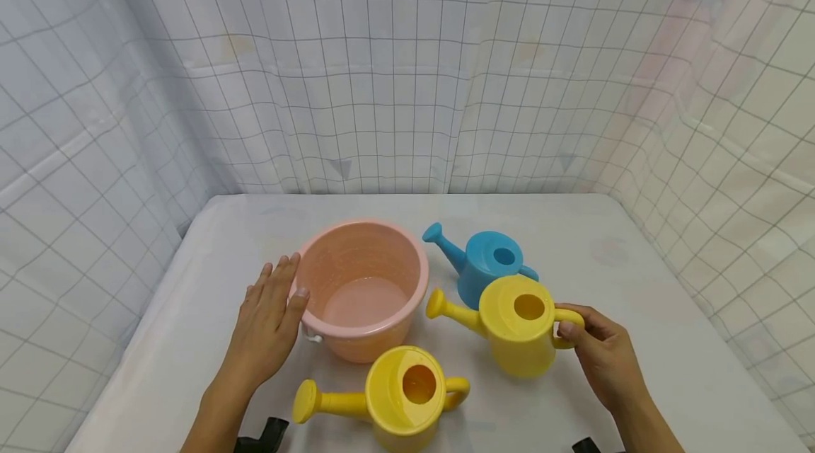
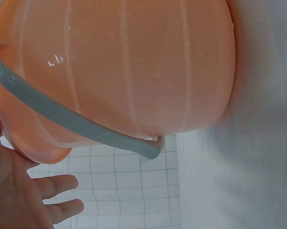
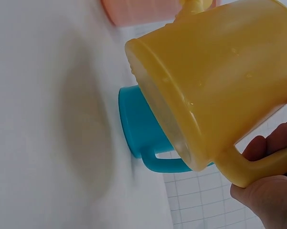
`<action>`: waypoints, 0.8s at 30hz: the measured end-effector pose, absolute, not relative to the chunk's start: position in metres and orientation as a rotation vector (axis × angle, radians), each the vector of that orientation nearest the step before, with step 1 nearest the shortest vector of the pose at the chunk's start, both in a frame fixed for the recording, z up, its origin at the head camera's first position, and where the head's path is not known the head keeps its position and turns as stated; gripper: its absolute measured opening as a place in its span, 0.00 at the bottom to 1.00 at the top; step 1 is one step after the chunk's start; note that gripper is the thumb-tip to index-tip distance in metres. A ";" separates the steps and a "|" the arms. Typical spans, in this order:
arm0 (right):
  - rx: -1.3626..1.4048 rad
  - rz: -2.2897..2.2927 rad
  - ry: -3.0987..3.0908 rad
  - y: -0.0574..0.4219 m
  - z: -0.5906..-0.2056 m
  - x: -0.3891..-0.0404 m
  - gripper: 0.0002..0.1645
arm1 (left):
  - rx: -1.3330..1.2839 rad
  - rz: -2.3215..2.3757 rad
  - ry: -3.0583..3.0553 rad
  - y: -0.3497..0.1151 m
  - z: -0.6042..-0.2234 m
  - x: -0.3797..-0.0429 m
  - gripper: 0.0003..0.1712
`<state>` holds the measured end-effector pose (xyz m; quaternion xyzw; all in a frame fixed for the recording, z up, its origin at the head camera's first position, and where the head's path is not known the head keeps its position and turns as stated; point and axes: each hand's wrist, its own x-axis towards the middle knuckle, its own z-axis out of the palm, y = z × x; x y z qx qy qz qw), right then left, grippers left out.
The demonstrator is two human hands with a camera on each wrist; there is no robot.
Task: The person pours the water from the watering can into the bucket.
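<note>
Raised yellow watering can [image 1: 521,340] sits at the fingertips of the right hand [image 1: 608,357], fingers curled round its handle, base above the white table [image 1: 675,318]; straight fingers of the left hand [image 1: 267,329] touch the pink bucket [image 1: 366,301]; blue watering can [image 1: 487,269] stands beyond the right fingers, second yellow watering can [image 1: 402,400] between both hands

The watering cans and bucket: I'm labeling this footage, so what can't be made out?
- Head view: lower right part of the blue can, hidden behind the raised yellow can.
- Right wrist view: top of the raised yellow can, cut off by the right edge.
- Left wrist view: inside of the bucket, hidden by its wall.
</note>
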<state>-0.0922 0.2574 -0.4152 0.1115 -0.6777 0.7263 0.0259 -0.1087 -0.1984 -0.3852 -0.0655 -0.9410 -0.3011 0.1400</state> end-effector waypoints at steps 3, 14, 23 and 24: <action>0.305 2.240 -2.115 0.257 -0.417 -0.091 0.15 | -0.187 -0.862 -2.718 -0.198 -0.385 -0.109 0.32; 0.226 2.257 -2.140 0.258 -0.426 -0.089 0.15 | -0.183 -0.883 -2.734 -0.198 -0.383 -0.107 0.32; 0.213 2.269 -2.130 0.255 -0.430 -0.088 0.16 | -0.189 -0.871 -2.721 -0.198 -0.385 -0.108 0.32; 0.208 2.267 -2.131 0.255 -0.430 -0.088 0.16 | -0.189 -0.872 -2.722 -0.199 -0.385 -0.108 0.32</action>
